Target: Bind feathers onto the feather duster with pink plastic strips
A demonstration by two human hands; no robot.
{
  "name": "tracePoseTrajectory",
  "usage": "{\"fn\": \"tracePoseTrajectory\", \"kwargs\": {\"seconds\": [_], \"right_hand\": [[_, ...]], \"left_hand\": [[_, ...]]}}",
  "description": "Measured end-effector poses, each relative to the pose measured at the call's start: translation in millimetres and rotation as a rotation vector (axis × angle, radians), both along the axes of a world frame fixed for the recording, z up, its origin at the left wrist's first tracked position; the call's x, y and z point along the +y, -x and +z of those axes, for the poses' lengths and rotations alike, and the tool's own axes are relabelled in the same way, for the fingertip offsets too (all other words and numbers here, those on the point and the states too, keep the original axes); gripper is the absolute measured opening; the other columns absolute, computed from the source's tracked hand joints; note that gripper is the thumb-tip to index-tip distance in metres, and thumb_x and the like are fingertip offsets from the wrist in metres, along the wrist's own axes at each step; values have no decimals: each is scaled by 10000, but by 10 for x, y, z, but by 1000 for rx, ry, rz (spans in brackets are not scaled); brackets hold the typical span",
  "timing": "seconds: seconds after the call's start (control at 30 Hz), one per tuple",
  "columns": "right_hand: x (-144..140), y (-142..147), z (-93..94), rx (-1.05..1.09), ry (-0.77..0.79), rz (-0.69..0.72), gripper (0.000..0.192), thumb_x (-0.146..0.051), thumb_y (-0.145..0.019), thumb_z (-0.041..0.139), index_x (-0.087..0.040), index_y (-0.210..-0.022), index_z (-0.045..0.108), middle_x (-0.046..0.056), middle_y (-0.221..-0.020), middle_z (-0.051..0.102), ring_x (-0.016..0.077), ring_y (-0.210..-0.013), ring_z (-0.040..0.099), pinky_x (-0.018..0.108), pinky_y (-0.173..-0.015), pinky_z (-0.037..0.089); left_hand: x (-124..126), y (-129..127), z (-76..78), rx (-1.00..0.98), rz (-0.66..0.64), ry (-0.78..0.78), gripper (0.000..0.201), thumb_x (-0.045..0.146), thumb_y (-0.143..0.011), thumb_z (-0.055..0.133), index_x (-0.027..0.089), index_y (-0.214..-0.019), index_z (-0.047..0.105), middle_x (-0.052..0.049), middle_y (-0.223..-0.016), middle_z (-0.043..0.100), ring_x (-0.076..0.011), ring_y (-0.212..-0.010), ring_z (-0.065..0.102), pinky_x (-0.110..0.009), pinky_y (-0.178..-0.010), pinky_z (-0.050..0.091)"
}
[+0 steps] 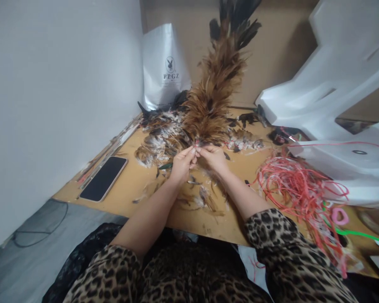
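Observation:
A long feather duster head (213,92) of brown feathers with dark tips rises from the middle of the table toward the back wall. At its near end my left hand (183,162) and my right hand (213,158) meet, fingertips pinched together. Both seem closed on the base of the feather bundle, where a bit of pink shows; the exact grip is too small to make out. A pile of loose feathers (159,141) lies left of the bundle. More feather tufts (244,141) are on its right, and scattered feathers (205,198) lie below my hands.
A phone (103,179) lies at the left of the wooden table (183,219). Behind stands a white bag (166,67). Tangled pink-red strips (290,185) cover the right side, with a pink ring (340,216) and a green strip (360,233). White foam pieces (303,97) rise at right.

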State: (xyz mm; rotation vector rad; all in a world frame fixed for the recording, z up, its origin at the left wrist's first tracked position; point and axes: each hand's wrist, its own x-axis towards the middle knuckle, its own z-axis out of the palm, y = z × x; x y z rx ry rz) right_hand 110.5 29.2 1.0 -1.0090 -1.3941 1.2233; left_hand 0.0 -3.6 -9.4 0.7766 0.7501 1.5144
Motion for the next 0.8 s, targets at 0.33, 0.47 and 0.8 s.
{"fn": "tracePoseTrajectory", "kwargs": {"seconds": [0.33,0.47,0.8], "right_hand": [[67,-181,76,-158,13,126,330,-465,-635,686,-142,-598,634,-30,-495,536,54,-460,391,199,-478,304],[243,-607,137,-339,190,257,326,-441,-630,692,-122,-693,685,7,-540,593,57,-442,414,193,-448,308],[792,-1232,-53,-1010,7,-496,238,-276,-731,558,-129,-820,722,105,-815,693,188,-787,628,251,-690,448]], "left_hand": [[40,57,8,-15,118,32,226,282,-636,738,107,-737,637,-3,-645,577,-21,-456,385,-153,-369,206],[59,129,7,-91,84,48,193,234,-640,743,103,-712,621,-2,-642,565,-18,-462,397,-138,-365,213],[79,100,-1,-102,20,131,193,233,-655,746,107,-699,607,-8,-644,547,-12,-446,359,-138,-340,175]]}}
